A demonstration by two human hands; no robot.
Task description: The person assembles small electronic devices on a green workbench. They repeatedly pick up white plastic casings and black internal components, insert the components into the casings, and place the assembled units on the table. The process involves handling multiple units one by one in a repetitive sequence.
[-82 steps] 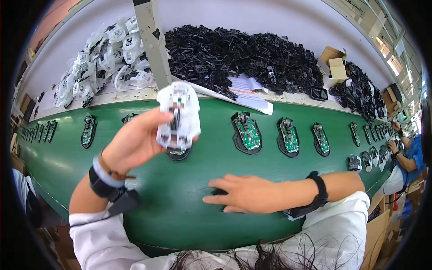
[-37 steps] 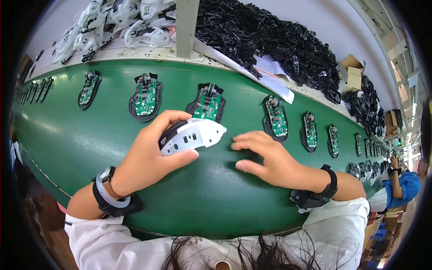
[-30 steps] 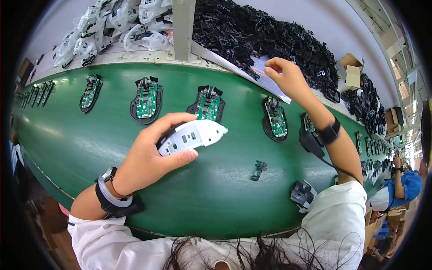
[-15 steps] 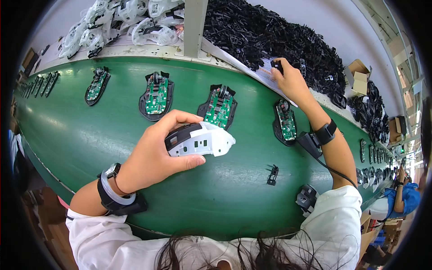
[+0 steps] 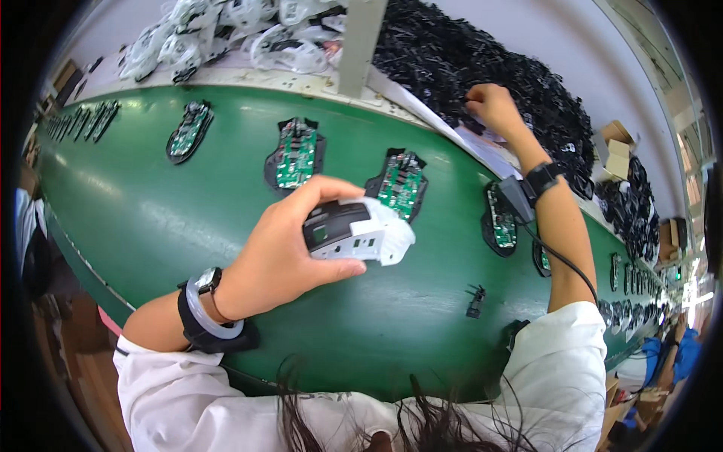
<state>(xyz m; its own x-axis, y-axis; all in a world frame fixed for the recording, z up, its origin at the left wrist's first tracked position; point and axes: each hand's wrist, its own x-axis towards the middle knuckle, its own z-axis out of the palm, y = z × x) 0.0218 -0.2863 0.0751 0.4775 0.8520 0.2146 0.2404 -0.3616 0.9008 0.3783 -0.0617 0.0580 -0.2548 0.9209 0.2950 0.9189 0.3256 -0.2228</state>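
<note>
My left hand (image 5: 279,256) is wrapped round a black-and-white mouse shell (image 5: 361,232), thumb along its lower side and fingers over its top. It is held above the green bench, just in front of a mouse base with a green circuit board (image 5: 401,184). Farther off to the right, my right hand (image 5: 493,109) reaches to the near edge of a heap of small black plastic parts (image 5: 452,56). Its fingers are curled in, and whatever they hold is hidden. One small black part (image 5: 476,301) lies alone on the bench, right of the shell.
More mouse bases with boards stand along the green bench (image 5: 151,218), one behind my left hand (image 5: 297,154) and another beside my right forearm (image 5: 500,218). White shells in plastic bags (image 5: 181,45) are piled at the back left, beside a metal post (image 5: 363,45). A co-worker's blue garment (image 5: 681,354) shows far right.
My right hand has moved slightly farther into the edge of the black heap, its fingers more curled. My left hand keeps the mouse shell, now tilted a little. The whole view has shifted.
</note>
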